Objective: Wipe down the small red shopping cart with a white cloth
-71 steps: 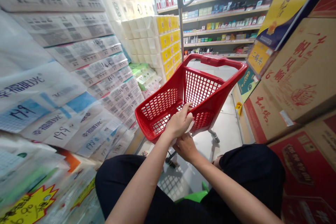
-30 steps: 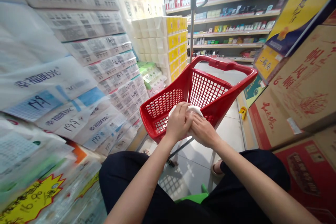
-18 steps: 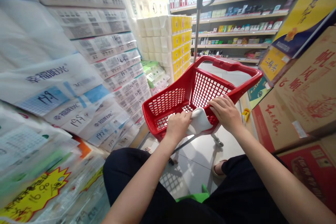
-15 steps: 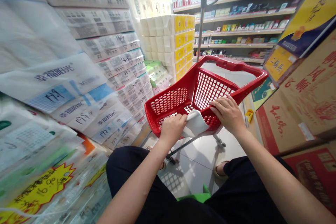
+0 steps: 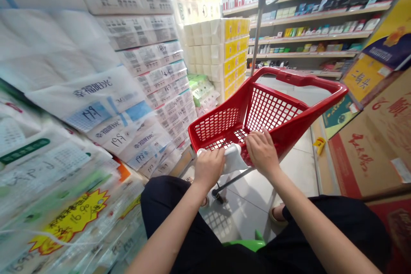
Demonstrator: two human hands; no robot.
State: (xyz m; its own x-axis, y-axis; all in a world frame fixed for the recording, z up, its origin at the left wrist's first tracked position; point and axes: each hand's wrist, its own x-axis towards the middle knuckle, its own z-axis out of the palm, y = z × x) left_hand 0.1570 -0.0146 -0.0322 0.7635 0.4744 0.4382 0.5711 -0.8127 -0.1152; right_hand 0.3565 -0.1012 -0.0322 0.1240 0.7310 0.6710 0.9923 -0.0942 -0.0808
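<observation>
A red plastic shopping cart (image 5: 213, 116) with lattice walls stands in front of me, its basket tilted in view. My left hand (image 5: 209, 165) presses a white cloth (image 5: 233, 159) over the near rim, fingers closed on it. The cloth drapes down the outer side of the rim, and a bit of it shows beyond my knuckles. Just right of the cloth, my right hand (image 5: 263, 152) grips the same rim, its fingers curled over to the inside. Its fingertips are partly hidden behind the rim. Inside the basket I see only red lattice.
Stacked tissue packs (image 5: 109, 107) rise close on the left. Cardboard boxes (image 5: 369, 150) are piled on the right. Shelves of small goods (image 5: 308, 38) stand behind a metal pole (image 5: 259, 21). Something green (image 5: 245, 245) shows between my legs, above the tiled floor (image 5: 239, 205).
My right hand has slid left along the rim, closer to the cloth. My left hand has shifted a little left along the rim with the cloth. The whole view has swung slightly left.
</observation>
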